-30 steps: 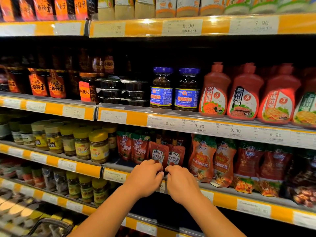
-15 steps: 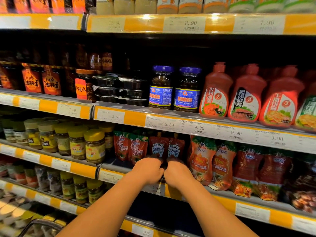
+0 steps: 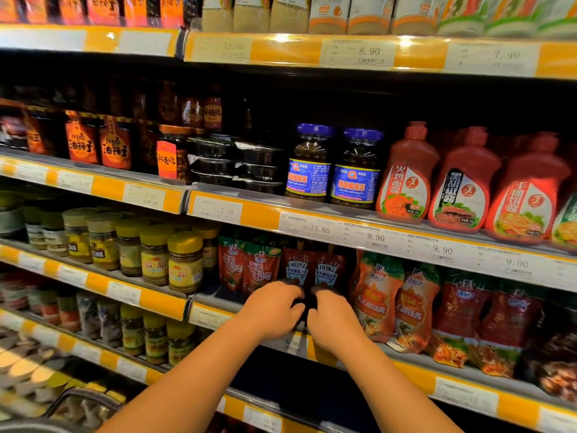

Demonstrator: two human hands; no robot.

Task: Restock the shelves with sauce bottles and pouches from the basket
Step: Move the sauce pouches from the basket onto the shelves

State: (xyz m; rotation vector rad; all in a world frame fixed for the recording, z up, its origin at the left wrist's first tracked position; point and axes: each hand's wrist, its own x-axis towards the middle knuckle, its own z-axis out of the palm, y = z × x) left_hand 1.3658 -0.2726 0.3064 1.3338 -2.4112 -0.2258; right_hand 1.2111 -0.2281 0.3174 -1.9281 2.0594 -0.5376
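Shelf: the third shelf (image 3: pixel 406 364) from the top carries the sauce pouches, which stand upright in rows along its front edge so the labels face the aisle.
Heinz pouches: two Heinz pouches (image 3: pixel 312 271) stand side by side between the tomato sauce pouches (image 3: pixel 249 267) on the left and the orange chili pouches (image 3: pixel 393 304) on the right.
Left hand: the left hand (image 3: pixel 271 310) is at the bottom of the left Heinz pouch, fingers curled toward it; the fingertips are hidden, so I cannot tell if it really holds the pouch.
Right hand: the right hand (image 3: pixel 334 320) is the same at the right pouch; its hold is also not clear.
Purpose: I think both hands are setting the pouches straight at the front edge, so they do not fall over.
Basket: only a dark handle of the basket (image 3: pixel 84 401) shows at the bottom left corner.
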